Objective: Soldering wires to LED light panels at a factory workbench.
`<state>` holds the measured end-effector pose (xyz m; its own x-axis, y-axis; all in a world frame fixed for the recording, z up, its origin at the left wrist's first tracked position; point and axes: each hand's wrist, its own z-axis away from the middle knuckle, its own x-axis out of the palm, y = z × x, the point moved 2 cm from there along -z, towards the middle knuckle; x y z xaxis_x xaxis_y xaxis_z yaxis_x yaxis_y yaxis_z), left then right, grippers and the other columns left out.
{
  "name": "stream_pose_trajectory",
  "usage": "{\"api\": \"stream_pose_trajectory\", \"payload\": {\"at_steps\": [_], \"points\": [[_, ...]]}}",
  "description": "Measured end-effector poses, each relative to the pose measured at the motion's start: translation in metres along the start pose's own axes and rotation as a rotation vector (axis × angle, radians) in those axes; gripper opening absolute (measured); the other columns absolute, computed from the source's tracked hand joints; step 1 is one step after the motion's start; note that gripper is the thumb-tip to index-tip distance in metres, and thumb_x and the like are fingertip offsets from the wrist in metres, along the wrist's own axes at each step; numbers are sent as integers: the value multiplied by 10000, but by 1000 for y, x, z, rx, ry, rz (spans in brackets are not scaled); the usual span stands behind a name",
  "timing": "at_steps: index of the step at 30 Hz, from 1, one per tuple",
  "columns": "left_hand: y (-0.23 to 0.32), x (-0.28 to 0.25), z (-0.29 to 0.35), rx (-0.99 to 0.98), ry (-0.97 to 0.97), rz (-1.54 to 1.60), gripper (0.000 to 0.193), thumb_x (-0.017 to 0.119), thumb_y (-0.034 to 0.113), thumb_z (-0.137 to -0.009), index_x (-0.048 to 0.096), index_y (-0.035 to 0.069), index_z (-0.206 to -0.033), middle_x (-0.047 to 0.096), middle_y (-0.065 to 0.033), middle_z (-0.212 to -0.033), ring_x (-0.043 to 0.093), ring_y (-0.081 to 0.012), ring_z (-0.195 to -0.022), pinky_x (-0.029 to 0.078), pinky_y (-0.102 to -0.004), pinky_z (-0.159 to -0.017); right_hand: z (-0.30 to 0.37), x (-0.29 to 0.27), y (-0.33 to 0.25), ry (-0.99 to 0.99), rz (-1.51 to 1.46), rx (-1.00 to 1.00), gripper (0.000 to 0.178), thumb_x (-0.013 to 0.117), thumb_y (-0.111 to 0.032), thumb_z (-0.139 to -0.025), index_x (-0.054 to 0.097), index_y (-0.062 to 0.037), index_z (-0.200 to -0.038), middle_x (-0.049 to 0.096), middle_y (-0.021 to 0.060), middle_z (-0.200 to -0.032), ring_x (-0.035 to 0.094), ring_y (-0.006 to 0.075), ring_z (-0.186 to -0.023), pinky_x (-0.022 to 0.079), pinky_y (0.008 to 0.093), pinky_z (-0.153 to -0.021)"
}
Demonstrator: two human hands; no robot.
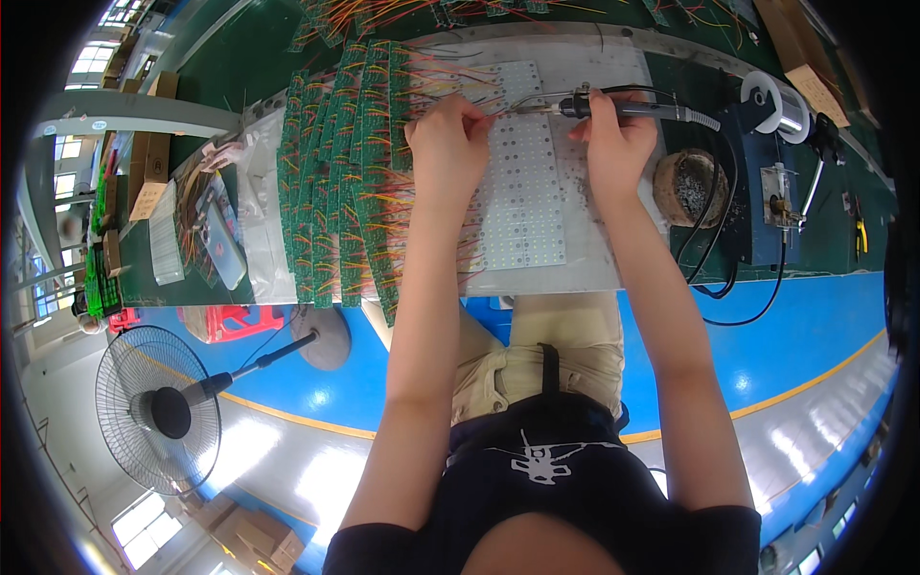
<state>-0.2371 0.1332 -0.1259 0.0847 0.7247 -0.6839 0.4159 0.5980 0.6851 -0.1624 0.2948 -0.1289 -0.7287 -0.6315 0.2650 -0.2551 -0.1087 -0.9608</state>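
My right hand (618, 144) is closed around a soldering iron (663, 112) with a thin metal tube along its tip. The iron points left, its tip over the upper part of a white perforated panel (522, 206) with rows of small dots. My left hand (448, 149) is pinched close to that tip, holding what looks like a thin red wire (494, 114); its fingers partly hide it. Left of the panel, and partly under my left forearm, lie long rows of green circuit boards (331, 192) with red and yellow wires.
To the right stand a brown round pot (690, 187) with grey bits, a solder spool (786, 107) and a dark blue stand (757, 225) with black cables. Yellow-handled pliers (862, 237) lie far right. A phone (222, 240) lies left; a fan (158, 412) stands on the floor.
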Motion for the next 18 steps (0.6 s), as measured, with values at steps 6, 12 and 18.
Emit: {"api": "stream_pose_trajectory", "payload": {"at_steps": [6, 12, 18], "points": [[-2, 1, 2, -8, -3, -4, 112, 692, 116, -730, 591, 70, -740, 627, -69, -656, 592, -260, -642, 352, -379, -728, 2, -3, 4, -7, -8, -14, 172, 653, -101, -787, 542, 30, -790, 590, 72, -650, 540, 91, -500, 478, 240, -443], [-1, 1, 1, -7, -4, 1, 116, 696, 123, -726, 595, 67, -738, 632, -73, -659, 598, -266, -640, 359, -383, -731, 3, -2, -1, -23, 28, -56, 167, 652, -96, -791, 540, 27, -793, 582, 71, -648, 542, 93, -507, 475, 239, -445], [-3, 1, 1, -20, -16, -12, 113, 695, 128, -727, 599, 70, -738, 636, -75, -659, 604, -266, -641, 362, -384, -732, 3, 0, -3, 16, -92, -18, 137, 597, -64, -835, 479, -1, -807, 480, 39, -600, 450, 91, -442, 472, 275, -440]]}}
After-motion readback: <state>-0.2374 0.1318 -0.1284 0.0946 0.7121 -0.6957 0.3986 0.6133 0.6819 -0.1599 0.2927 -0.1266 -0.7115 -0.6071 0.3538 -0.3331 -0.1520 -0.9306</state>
